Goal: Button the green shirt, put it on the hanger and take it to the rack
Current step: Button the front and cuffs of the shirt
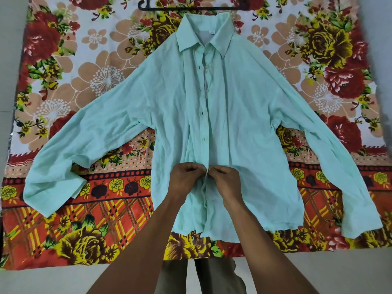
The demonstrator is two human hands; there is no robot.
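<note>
The light green shirt point(244, 115) lies flat on its back with both sleeves spread wide and the collar pointing away from me. Its front placket runs down the middle with dark buttonholes showing. My left hand point(186, 179) pinches the left placket edge low on the shirt. My right hand point(224, 181) pinches the right edge, and the fingertips of both hands meet at the placket. A black hanger point(186, 8) lies just beyond the collar, partly cut off by the top of the view.
A floral sheet point(95, 85) in red, orange and yellow covers the surface under the shirt. Pale floor point(53, 281) borders the sheet at the front and left. My trouser legs point(199, 276) show between my forearms.
</note>
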